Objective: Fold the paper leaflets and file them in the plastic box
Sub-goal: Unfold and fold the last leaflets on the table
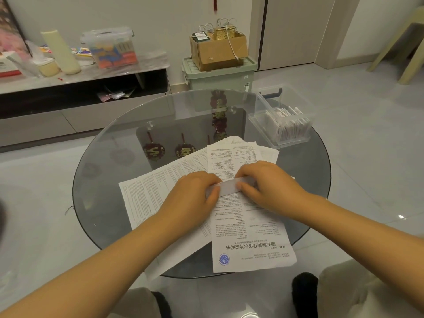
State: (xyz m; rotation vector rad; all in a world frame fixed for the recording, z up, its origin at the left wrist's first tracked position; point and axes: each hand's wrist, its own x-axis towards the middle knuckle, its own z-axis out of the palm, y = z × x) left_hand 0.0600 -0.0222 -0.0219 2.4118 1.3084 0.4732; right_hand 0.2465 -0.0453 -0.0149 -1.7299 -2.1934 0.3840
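A round glass surface (114, 157) holds spread leaflets (247, 226). Both hands, left (195, 193) and right (268, 184), pinch a folded strip (229, 187) to crease it; the plastic box (282, 120) waits beyond the leaflets.

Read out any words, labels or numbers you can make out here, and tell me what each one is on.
Top leaflet, heading, upside down to the camera: "酒石酸美托洛尔片说明书".
Same leaflet, round blue logo: lettering too small to read.
Body text on all the leaflets: too small.
Folded strip gripped by left hand and right hand: blurred.
Cardboard box labels: unreadable.
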